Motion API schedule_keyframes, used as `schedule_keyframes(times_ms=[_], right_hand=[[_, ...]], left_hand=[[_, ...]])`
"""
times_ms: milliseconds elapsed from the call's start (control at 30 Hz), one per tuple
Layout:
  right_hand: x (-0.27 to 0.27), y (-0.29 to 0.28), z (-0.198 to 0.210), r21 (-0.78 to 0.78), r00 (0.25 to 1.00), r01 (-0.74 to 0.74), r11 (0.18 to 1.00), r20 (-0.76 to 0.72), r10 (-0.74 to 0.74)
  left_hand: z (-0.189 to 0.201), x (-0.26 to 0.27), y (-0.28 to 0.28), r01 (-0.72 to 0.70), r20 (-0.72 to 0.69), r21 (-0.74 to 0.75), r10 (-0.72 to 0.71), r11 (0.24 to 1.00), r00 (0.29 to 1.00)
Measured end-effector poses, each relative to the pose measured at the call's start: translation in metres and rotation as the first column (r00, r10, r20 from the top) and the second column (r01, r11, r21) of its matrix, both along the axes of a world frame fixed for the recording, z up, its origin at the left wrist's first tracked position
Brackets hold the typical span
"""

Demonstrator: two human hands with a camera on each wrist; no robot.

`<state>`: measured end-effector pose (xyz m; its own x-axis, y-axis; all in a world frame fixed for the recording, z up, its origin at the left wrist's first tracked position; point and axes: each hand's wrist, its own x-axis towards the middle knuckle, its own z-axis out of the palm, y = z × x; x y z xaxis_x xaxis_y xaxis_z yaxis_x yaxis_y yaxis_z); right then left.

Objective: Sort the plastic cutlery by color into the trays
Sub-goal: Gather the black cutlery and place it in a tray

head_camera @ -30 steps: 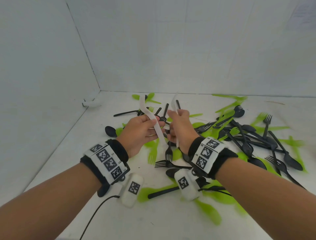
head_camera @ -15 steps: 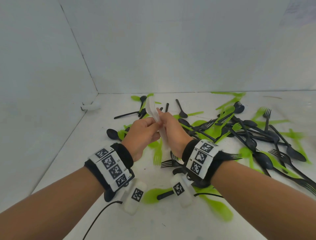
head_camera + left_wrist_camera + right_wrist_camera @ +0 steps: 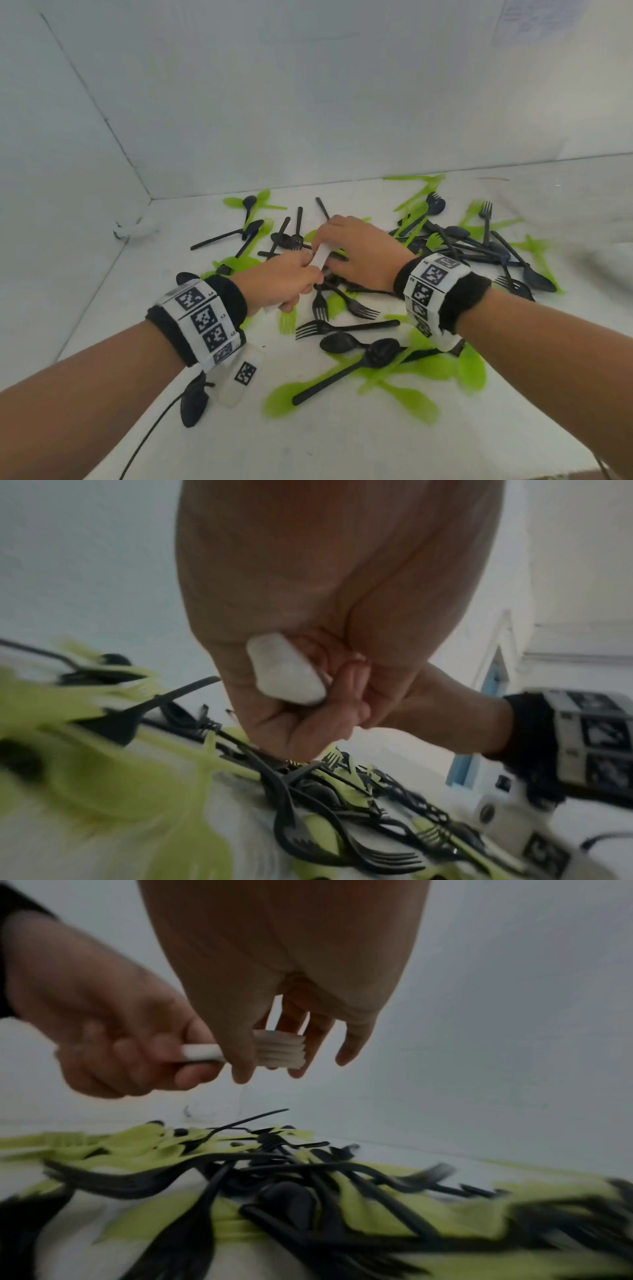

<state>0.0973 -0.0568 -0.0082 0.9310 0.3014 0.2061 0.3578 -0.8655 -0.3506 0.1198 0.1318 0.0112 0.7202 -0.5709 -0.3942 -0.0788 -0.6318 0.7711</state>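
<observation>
White cutlery stack inside left hand grip

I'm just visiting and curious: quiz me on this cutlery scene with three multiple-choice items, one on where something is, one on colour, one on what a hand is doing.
1. Where is the white cutlery?
A. Held above the pile
B. Lying under the black forks
C. Against the back wall

2. Which colours make up the loose pile on the table?
A. Red and blue
B. Black and green
C. Only white

3. What is the left hand doing?
A. Lying flat on the table
B. Hanging idle
C. Gripping the white stack

Answers:
1 A, the right wrist view shows the stack in the air over the pile, with the right hand at its end.
2 B, black and green pieces cover the table.
3 C, its fingers curl round the white handles.
</observation>
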Motion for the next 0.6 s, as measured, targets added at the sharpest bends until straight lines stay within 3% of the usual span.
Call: schedule_keyframes(times_ms=[100, 200, 333, 533, 600], right_hand=[[-0.01, -0.036, 0.005, -0.042, 0.999, 0.046, 0.998, -0.01, -0.047], [-0.022, -0.078, 0.011, -0.064, 0.99, 0.14, 0.988, -0.024, -0.142], [-0.043, -0.131, 0.016, -0.06, 0.982, 0.19, 0.98, 0.001, -0.191], [-0.078, -0.231, 0.007, -0.03, 0.98, 0.197, 0.98, 0.013, -0.197], [-0.09, -0.266, 0.006, -0.018, 0.981, 0.193, 0.981, 0.004, -0.193]], left_hand=[[0.003, 0.003, -0.012, 0.212, 0.296, 0.239, -0.279, 0.947, 0.913], [0.006, 0.002, -0.032, 0.248, 0.513, 0.313, -0.383, 0.917, 0.768], [0.006, 0.002, -0.082, 0.314, 0.571, 0.307, -0.438, 0.898, 0.694], [0.005, -0.024, -0.183, 0.322, 0.595, 0.305, -0.443, 0.896, 0.67], [0.008, -0.038, -0.218, 0.318, 0.584, 0.283, -0.425, 0.905, 0.691]])
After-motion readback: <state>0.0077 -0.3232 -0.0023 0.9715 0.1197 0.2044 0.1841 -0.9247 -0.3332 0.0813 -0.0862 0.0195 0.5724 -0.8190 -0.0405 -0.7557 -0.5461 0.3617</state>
